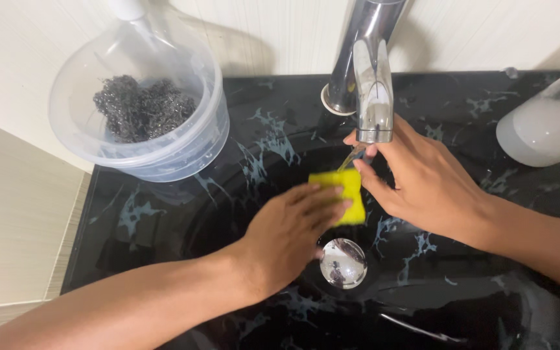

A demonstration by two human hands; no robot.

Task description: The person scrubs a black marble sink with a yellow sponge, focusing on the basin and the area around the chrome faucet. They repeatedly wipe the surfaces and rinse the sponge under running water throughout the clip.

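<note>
A yellow sponge point(345, 193) is held over the black marbled sink point(422, 285) under a thin stream of water from the chrome tap point(373, 97). My left hand point(286, 236) grips the sponge from the left, fingers laid over its top. My right hand point(422, 178) reaches in from the right, fingertips touching the sponge's upper right edge just below the spout. A round chrome drain plug point(343, 262) sits in the basin beneath the sponge.
A clear plastic tub point(183, 149) holding a dark steel-wool scourer point(142, 107) stands on the sink's back left corner. A translucent bottle point(546, 126) lies at the back right. A pale tiled wall runs behind, and a beige surface lies to the left.
</note>
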